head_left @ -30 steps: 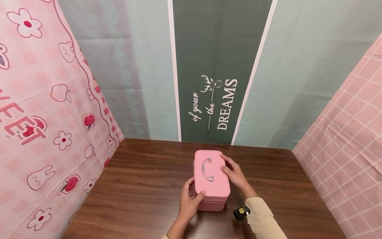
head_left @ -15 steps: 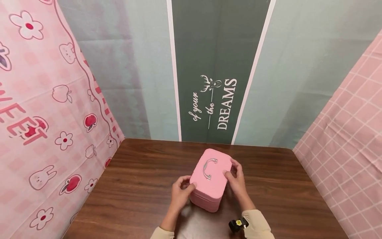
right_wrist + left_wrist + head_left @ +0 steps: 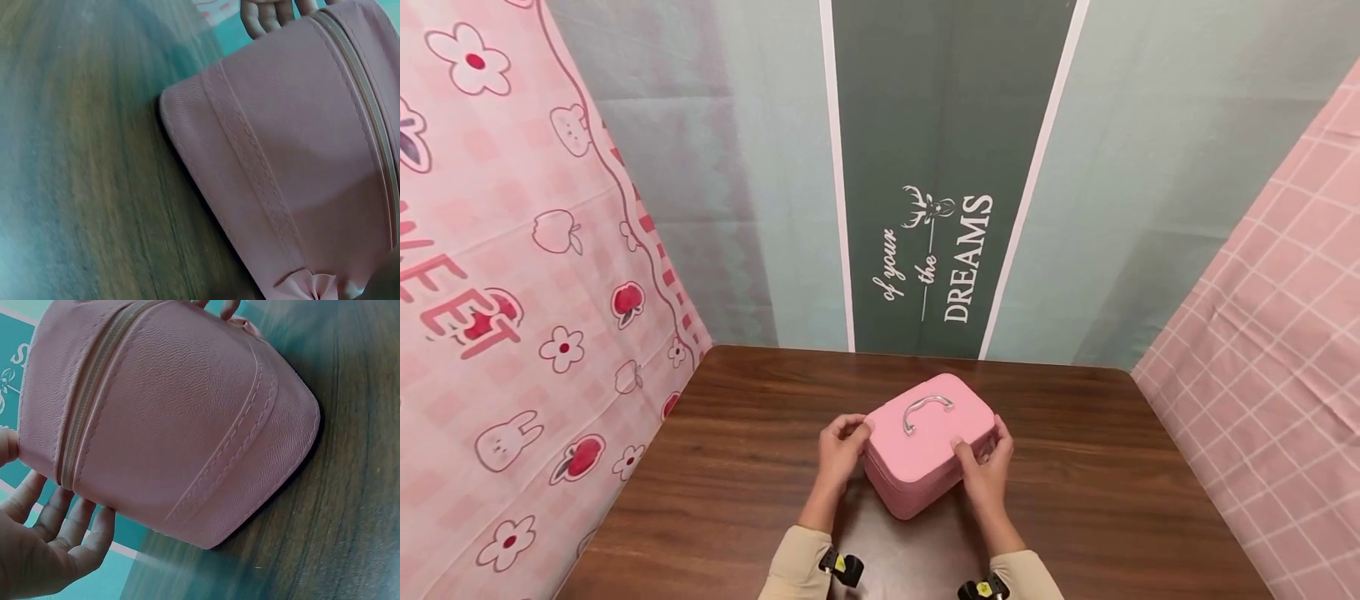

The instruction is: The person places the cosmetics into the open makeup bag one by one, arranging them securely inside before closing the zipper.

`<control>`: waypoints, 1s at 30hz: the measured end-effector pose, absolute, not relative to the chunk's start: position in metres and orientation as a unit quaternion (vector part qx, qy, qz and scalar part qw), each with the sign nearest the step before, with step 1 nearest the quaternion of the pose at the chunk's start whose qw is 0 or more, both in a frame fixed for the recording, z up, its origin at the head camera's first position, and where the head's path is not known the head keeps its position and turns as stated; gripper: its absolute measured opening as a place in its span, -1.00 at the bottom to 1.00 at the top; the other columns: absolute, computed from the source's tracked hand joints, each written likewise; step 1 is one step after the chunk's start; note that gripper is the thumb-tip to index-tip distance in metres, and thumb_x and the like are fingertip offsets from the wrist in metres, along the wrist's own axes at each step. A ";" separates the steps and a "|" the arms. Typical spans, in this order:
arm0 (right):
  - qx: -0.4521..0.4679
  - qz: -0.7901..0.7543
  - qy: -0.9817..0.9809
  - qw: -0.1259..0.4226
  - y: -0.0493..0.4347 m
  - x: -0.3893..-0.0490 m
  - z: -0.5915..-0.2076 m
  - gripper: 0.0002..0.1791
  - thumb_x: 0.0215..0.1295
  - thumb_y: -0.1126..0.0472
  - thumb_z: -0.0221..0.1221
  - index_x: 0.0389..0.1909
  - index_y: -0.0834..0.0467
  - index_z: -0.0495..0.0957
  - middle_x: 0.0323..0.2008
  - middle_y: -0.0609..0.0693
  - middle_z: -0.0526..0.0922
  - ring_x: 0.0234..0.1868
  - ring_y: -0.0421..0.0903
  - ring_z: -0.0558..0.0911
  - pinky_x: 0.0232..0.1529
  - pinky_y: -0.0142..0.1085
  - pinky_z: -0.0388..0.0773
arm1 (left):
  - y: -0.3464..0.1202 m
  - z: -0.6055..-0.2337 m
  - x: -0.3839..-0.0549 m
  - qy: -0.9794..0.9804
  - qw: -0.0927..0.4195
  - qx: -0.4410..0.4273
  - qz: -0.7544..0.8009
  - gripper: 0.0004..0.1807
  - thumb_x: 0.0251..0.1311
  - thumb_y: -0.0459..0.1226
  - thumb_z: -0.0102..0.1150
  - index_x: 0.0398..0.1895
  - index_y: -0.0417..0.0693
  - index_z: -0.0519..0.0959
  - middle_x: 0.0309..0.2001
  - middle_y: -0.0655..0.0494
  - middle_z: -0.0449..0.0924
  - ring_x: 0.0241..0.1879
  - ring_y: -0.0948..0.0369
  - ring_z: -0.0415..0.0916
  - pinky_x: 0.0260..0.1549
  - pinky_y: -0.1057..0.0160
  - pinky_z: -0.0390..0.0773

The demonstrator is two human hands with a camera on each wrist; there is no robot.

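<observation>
A pink cosmetic case [image 3: 925, 437] with a curved silver handle [image 3: 925, 408] on its lid stands closed on the brown table, turned at an angle. My left hand [image 3: 838, 454] grips its left corner, thumb at the lid's edge and fingers along the side. On the right, my right hand [image 3: 988, 475] holds the other end, its thumb on the lid's near edge. The left wrist view shows a zipper [image 3: 87, 394] running round below the lid. A small pink bow [image 3: 306, 284] sits low on the case in the right wrist view.
The wooden table [image 3: 737, 467] extends round the case, with a green printed curtain [image 3: 917, 167] behind its far edge. Pink patterned cloths hang on the left [image 3: 550, 292] and right [image 3: 1262, 317]. Black wrist cameras are strapped to both sleeves.
The case has turned clockwise on the table as seen from above, its near end swinging left. Both hands have moved round with it, the left one farther away from me.
</observation>
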State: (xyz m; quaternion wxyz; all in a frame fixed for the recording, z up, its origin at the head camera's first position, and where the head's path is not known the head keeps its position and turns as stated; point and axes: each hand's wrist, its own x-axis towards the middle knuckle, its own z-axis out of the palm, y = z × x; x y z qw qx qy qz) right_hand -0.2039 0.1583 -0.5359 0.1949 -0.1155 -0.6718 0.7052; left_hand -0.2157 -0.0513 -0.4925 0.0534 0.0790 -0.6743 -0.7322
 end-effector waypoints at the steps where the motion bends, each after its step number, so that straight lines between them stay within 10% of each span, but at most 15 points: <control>1: -0.116 0.708 -0.668 0.201 0.156 -0.204 -0.536 -0.11 0.22 0.39 0.22 0.51 0.26 -0.02 0.47 0.24 0.07 0.49 0.19 0.18 0.29 -0.55 0.27 | -0.051 -0.487 -0.215 -0.673 0.054 0.076 -0.734 -0.73 0.24 -0.41 0.22 -0.11 -0.52 0.60 -0.51 0.24 0.50 -0.50 0.32 0.43 -0.50 0.37 0.56; 18: -0.124 0.621 -0.764 0.119 0.192 -0.208 -0.514 -0.35 0.39 0.23 0.12 0.43 0.37 0.21 0.37 0.39 0.35 0.36 0.26 0.41 0.36 -0.21 0.40 | -0.028 -0.520 -0.191 -0.714 0.174 0.101 -0.671 -0.52 0.06 -0.35 0.33 0.10 -0.26 0.57 0.08 -0.20 0.56 0.07 -0.06 0.53 -0.04 0.08 0.62; 23: -0.101 0.642 -0.753 0.105 0.204 -0.225 -0.515 -0.45 0.43 0.25 0.08 0.40 0.32 0.32 0.35 0.32 0.42 0.12 -0.25 0.49 -0.01 -0.71 0.37 | -0.021 -0.520 -0.179 -0.695 0.183 0.101 -0.688 -0.42 0.05 -0.36 0.34 0.19 -0.30 0.48 0.14 -0.26 0.48 0.15 -0.15 0.46 0.03 -0.17 0.61; 30: -0.081 0.684 -0.723 0.059 0.217 -0.242 -0.522 -0.51 0.50 0.24 -0.03 0.38 0.31 0.36 0.16 -0.16 0.60 -0.05 -0.52 0.51 -0.04 -0.62 0.48 | -0.009 -0.523 -0.164 -0.697 0.156 0.107 -0.691 -0.31 0.02 -0.31 0.38 0.29 -0.25 0.41 0.17 -0.21 0.44 0.22 -0.14 0.46 0.20 -0.20 0.49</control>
